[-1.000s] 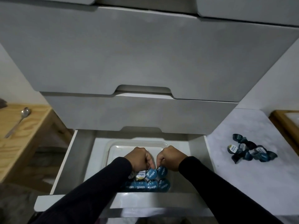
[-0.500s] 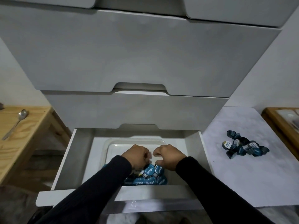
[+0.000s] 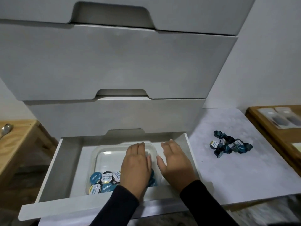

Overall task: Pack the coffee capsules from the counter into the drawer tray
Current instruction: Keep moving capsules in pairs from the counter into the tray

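A clear plastic tray (image 3: 104, 151) lies in the open bottom drawer (image 3: 53, 162). Several blue and white coffee capsules (image 3: 104, 180) fill the tray's near end. My left hand (image 3: 136, 165) hovers flat over the tray's right half with straight fingers, covering some capsules. My right hand (image 3: 175, 160) is spread just right of the tray's edge, holding nothing. A pile of several dark blue capsules (image 3: 228, 145) lies on the white marbled counter (image 3: 244, 173) to the right of the drawer.
Closed white drawer fronts (image 3: 114, 62) rise above the open drawer. A wooden table (image 3: 14, 149) with a spoon (image 3: 5, 129) stands at the left. A wooden tray (image 3: 276, 128) with packets sits at the far right beside the counter.
Both hands have uncurled from fists at the capsules and now lie flat and spread, lifted slightly toward the drawer's back. The camera has tilted up and closer.
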### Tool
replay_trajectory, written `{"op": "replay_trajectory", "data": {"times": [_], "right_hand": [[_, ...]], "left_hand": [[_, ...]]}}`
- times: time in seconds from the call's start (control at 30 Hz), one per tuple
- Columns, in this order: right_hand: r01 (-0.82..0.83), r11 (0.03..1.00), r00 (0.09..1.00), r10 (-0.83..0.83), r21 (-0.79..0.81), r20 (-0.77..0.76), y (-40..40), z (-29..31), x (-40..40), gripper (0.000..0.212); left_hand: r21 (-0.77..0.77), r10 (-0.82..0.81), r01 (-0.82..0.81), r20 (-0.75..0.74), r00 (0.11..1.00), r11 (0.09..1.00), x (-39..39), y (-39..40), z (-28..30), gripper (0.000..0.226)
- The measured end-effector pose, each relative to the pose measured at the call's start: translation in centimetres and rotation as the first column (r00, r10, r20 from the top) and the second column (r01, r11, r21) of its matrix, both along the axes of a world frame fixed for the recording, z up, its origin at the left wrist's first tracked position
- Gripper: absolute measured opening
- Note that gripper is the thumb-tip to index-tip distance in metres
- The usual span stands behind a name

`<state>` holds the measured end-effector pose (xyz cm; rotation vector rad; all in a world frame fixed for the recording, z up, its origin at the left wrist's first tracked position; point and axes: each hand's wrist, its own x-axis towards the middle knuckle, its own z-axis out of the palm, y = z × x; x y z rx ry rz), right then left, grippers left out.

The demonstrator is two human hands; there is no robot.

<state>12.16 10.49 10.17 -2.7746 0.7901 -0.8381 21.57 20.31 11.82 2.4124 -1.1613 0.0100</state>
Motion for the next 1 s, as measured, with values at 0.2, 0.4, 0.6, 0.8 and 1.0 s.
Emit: {"op": "replay_trajectory", "data": {"times": [0.2, 0.4, 0.6, 0.8, 1.0], "right_hand": [[0.074, 0.997, 0.997, -0.073, -0.005, 0.029, -2.3, 1.0, -4.1, 0.029], [0.117, 0.99, 0.993, -0.119, 0.08, 0.011, -8.3, 1.4, -9.7, 0.035], [0.181, 0.974, 0.975, -0.16, 0.136, -0.152, -16.8, -1.1, -16.5, 0.041], [0.179, 0.953, 0.95, -0.103, 0.245, -0.295, -24.3, -4.7, -20.7, 0.035], [0.104, 0.898, 0.969, 0.006, 0.428, -0.249, -28.3, -6.8, -20.4, 0.03]], "left_hand": [[-0.066, -0.049, 0.049, -0.003, 0.999, 0.997, -3.9, -3.0, 2.1, 0.043], [-0.181, -0.154, 0.145, -0.038, 0.987, 0.973, -9.4, -8.9, 1.3, 0.036], [-0.085, -0.164, 0.146, -0.261, 0.951, 0.986, -16.6, -16.8, 0.2, 0.047], [-0.006, -0.042, 0.044, -0.408, 0.912, 0.999, -20.7, -23.3, -4.6, 0.039], [-0.053, 0.038, -0.075, -0.498, 0.867, 0.996, -21.3, -27.1, -8.6, 0.037]]}}
